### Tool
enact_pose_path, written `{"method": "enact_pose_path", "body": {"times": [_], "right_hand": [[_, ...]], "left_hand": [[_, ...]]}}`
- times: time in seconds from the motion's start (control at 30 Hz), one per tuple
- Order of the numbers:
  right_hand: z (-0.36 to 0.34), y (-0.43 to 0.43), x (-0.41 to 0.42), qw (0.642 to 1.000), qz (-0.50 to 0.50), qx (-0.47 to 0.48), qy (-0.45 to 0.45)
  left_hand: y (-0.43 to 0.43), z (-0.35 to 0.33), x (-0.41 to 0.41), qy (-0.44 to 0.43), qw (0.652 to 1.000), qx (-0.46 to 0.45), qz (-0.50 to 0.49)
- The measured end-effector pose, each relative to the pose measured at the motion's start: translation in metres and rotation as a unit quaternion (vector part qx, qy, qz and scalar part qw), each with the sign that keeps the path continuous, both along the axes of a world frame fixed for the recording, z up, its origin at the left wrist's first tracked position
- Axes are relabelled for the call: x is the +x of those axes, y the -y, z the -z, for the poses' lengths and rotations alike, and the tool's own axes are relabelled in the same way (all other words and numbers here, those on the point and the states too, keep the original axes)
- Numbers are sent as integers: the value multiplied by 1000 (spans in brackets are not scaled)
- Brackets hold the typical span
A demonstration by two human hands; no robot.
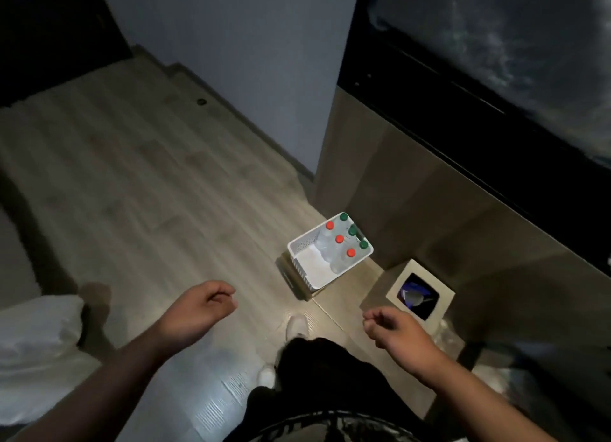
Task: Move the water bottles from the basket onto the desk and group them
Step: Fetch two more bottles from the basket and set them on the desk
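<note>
A white slotted basket (305,269) stands on the wooden floor beside a desk's side panel. Several clear water bottles stand upright in its far half, some with red caps (339,239) and some with green caps (352,231). The near half of the basket holds nothing. My left hand (201,309) hangs in front of me, left of the basket, fingers loosely curled and holding nothing. My right hand (393,334) hangs below and right of the basket, also loosely curled and holding nothing. Both hands are well short of the basket.
The dark marbled desk top (515,54) runs along the upper right above its tan side panel (406,190). A square white bin (421,296) with a dark opening stands right of the basket. A white pillow (36,336) lies at left. My feet show below.
</note>
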State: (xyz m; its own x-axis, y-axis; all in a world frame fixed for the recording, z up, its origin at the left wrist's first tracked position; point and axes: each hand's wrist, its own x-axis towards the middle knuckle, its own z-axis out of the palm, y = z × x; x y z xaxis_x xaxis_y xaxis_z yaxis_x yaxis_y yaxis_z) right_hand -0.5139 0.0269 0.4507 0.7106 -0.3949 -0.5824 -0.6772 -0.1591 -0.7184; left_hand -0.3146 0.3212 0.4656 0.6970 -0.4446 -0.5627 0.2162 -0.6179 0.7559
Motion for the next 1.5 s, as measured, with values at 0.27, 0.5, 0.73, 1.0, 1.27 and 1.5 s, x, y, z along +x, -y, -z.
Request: {"method": "enact_pose_path", "body": {"times": [0.27,0.5,0.73,1.0,1.27,1.5], "right_hand": [[43,35,75,998,63,18,-10],[51,56,154,1000,27,11,-10],[50,54,154,994,98,7,-46],[54,-1,133,914,383,53,-122],[69,-42,216,848,511,85,-109],[157,-20,254,829,536,123,-104]], "left_hand": [[75,16,67,-21,994,43,97],[131,0,157,7,972,74,222],[187,5,216,-14,967,65,246],[273,39,287,-29,892,102,440],[271,88,343,-49,834,156,526],[286,171,356,-77,797,241,549]]}}
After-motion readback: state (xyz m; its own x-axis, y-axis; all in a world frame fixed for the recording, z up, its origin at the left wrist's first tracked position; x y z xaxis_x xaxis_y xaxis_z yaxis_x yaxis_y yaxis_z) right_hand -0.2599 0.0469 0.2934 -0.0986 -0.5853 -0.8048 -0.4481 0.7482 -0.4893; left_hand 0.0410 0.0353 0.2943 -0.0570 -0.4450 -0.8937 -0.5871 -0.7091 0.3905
